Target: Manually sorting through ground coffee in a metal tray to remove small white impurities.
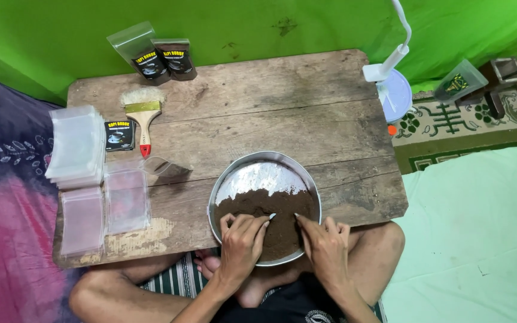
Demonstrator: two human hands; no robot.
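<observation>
A round metal bowl (262,173) is seen at the near edge of the wooden counter (282,101), overhanging it slightly above the crossed legs of the seated person. Its nearer half is filled with dark brown powder (282,221), while the far half of the base is bare and shiny. Both hands are lowered into the powder: the left hand (242,242) and the right hand (325,245) are set side by side, fingers curled downward, and a small pale thing is pinched at the fingertips of each, though what it is cannot be told. Whether either grip is fully closed cannot be told either. The powder is judged to be loose, light and dry, easily spilled or blown, so it would be better scooped than pinched. The bowl is judged to be thin, stiff and smooth, likely to slide or tip where it overhangs; it is best taken at the rim on two opposite sides. At the left of the counter, stacks of clear plastic pouches (79,146) are laid, flimsy and slippery. Beside them a brush (143,116) with a red-tipped handle is lying, and two filled packets (160,57) are standing at the far edge.
</observation>
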